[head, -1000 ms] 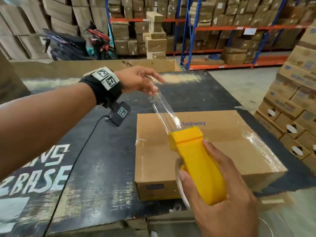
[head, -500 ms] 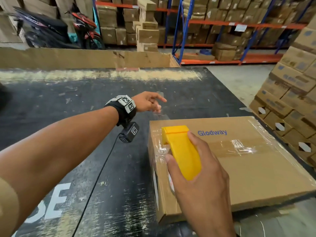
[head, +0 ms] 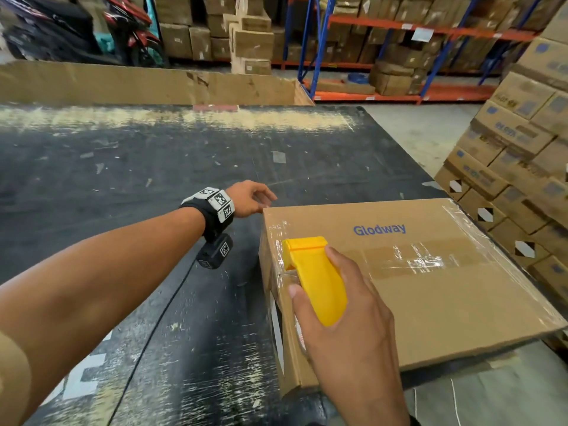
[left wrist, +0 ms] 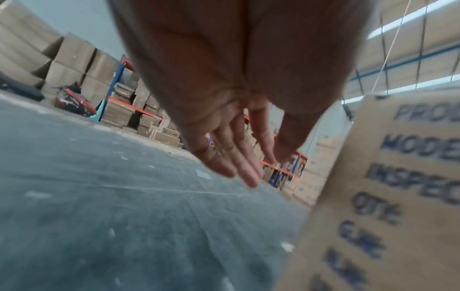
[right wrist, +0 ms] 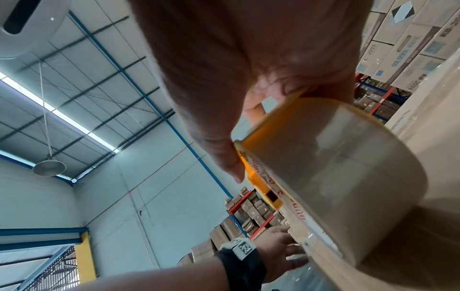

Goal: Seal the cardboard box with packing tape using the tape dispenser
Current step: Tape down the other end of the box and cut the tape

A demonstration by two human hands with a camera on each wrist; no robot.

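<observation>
A brown cardboard box (head: 430,302) marked "Glodway" lies on the black table (head: 153,179). Clear tape (head: 424,262) shines along its top seam and over its left edge. My right hand (head: 312,272) grips the yellow tape dispenser (head: 304,250), whose head sits at the box's top left edge. The right wrist view shows the clear tape roll (right wrist: 336,177) in the dispenser against the box. My left hand (head: 255,199) hovers by the box's far left corner. Its fingers (left wrist: 248,173) are straight and hold nothing, beside the box's printed side (left wrist: 385,196).
Stacked cartons (head: 522,149) stand close on the right of the table. A low cardboard wall (head: 153,84) runs along the table's far edge. Beyond are blue and orange racks (head: 399,41) with boxes and a parked motorbike (head: 76,29).
A second ago my left hand pinched a stretch of tape pulled up from the dispenser. It has let go and dropped beside the box, and the dispenser has come down onto the box's left edge.
</observation>
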